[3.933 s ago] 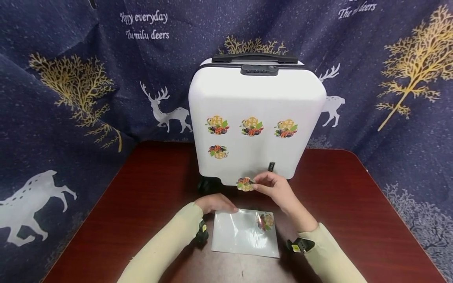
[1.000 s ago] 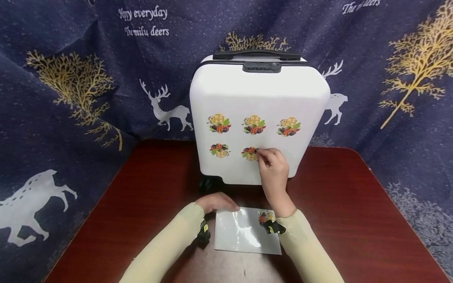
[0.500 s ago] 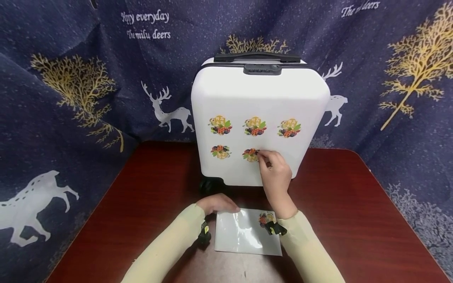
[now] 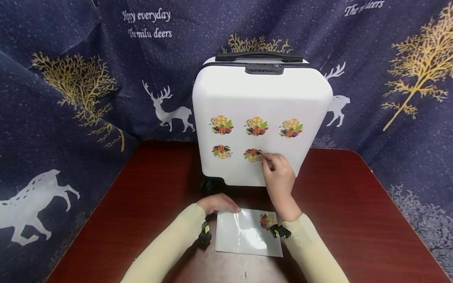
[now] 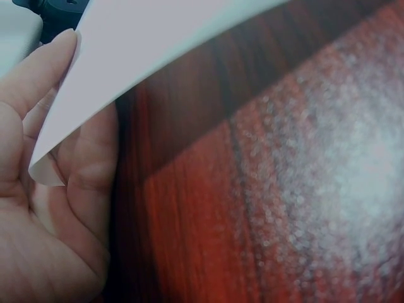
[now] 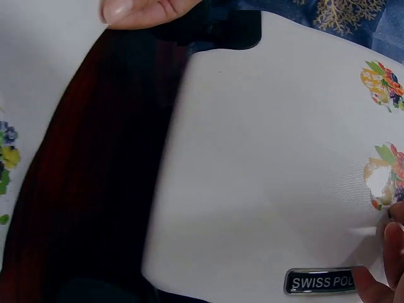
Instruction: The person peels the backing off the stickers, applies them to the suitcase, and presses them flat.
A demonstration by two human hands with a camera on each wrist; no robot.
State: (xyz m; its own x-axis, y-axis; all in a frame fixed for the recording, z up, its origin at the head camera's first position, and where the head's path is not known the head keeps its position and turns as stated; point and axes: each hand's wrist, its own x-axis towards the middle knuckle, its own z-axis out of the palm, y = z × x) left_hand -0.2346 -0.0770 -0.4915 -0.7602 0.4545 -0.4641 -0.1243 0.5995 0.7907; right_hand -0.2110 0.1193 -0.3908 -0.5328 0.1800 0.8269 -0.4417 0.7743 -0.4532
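A white hard-shell suitcase (image 4: pixel 262 94) stands upright on the table. Three fruit stickers run across its front, the middle one (image 4: pixel 256 126) among them. Beneath is a row with an upside-down fruit sticker (image 4: pixel 221 151) at left and another fruit sticker (image 4: pixel 252 154) beside it. Thumb and forefinger of my right hand (image 4: pixel 279 179) pinch that second one's right edge against the shell; the right wrist view shows the fingertips at its rim. My left hand (image 4: pixel 217 203) holds a glossy white sticker sheet (image 4: pixel 240 232) by its upper left corner, thumb over the top. One fruit sticker (image 4: pixel 267 221) shows on the sheet.
A dark red wooden table (image 4: pixel 159 177) carries everything. Behind the suitcase hangs a blue cloth (image 4: pixel 141 67) with deer and trees. A brand plate (image 6: pixel 322 281) sits low on the shell, and a black wheel (image 4: pixel 211 184) shows beneath its left corner.
My right hand has brought a fruit sticker from above the sheet up onto the suitcase's lower row. Lately its fingertips have shifted slightly right along the sticker's edge. The left hand stays put.
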